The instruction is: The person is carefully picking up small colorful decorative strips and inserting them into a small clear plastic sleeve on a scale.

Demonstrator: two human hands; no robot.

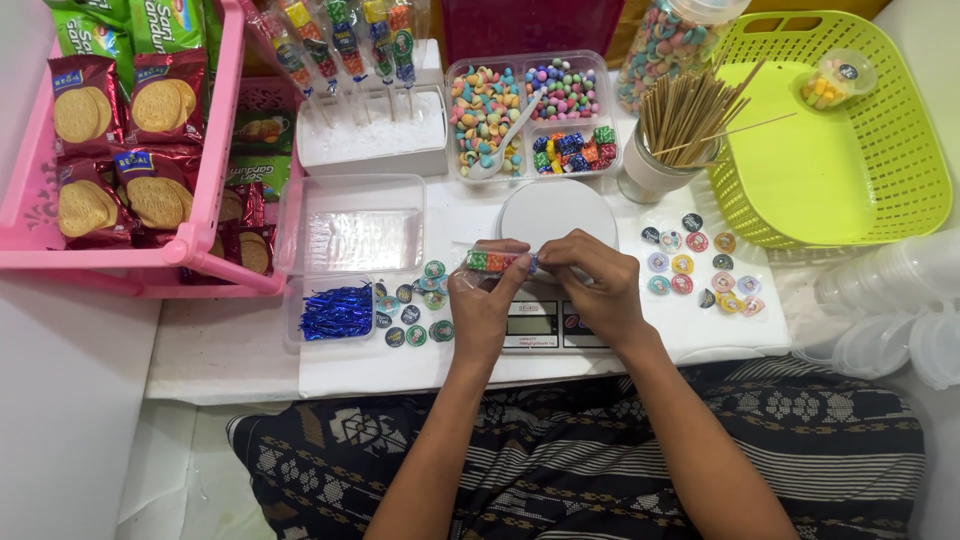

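Both my hands hold a clear plastic sleeve of coloured candies on a stick (497,262), lying level above a white kitchen scale (552,215). My left hand (484,305) grips its left end with fingers and thumb. My right hand (592,283) pinches its right end. Round stickers (415,310) lie just left of my left hand, and more round stickers (695,265) lie right of my right hand. A clear box of blue twist ties (336,312) sits further left.
A divided tray of candies with a spoon (530,115) stands behind the scale. Finished candy sticks (345,50) stand in a white foam block. A cup of wooden skewers (680,125), a green basket (880,190), a pink rack of biscuit packs (215,200) and clear lidded cups (890,300) surround the spot.
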